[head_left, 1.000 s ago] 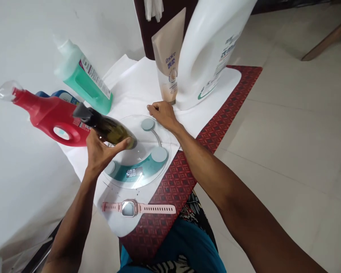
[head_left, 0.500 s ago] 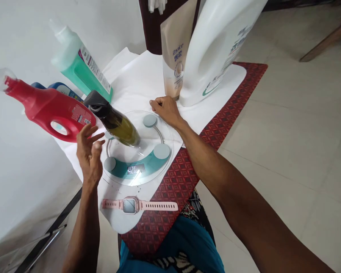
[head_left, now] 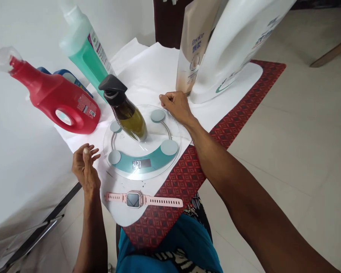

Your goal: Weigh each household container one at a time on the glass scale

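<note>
A dark pump bottle point(head_left: 133, 122) with olive-green liquid and a black pump top stands on a round glass weighing scale point(head_left: 156, 172). Lit digits show on the scale's display point(head_left: 141, 163), too blurred to read surely. My left hand point(head_left: 86, 165) hovers left of the scale, its fingers apart and nothing in it. Just past the scale's far right rim, my right hand point(head_left: 176, 106) rests on the white cloth with its fingers curled in, holding nothing that I can see. Close behind that hand stands a beige Rejoice bottle point(head_left: 193, 49). A pink-strapped smartwatch point(head_left: 133, 199) lies in front of the scale.
A red bottle point(head_left: 65, 100), a green-liquid bottle point(head_left: 88, 57) and blue bottles point(head_left: 71, 77) stand at the left by the wall. A large white jug point(head_left: 227, 49) is at the back right. The white cloth point(head_left: 150, 72) lies over a red patterned tabletop point(head_left: 187, 167).
My left hand has drawn down and away from the pump bottle. My right hand keeps its curled pose by the scale. The whole view has shifted slightly.
</note>
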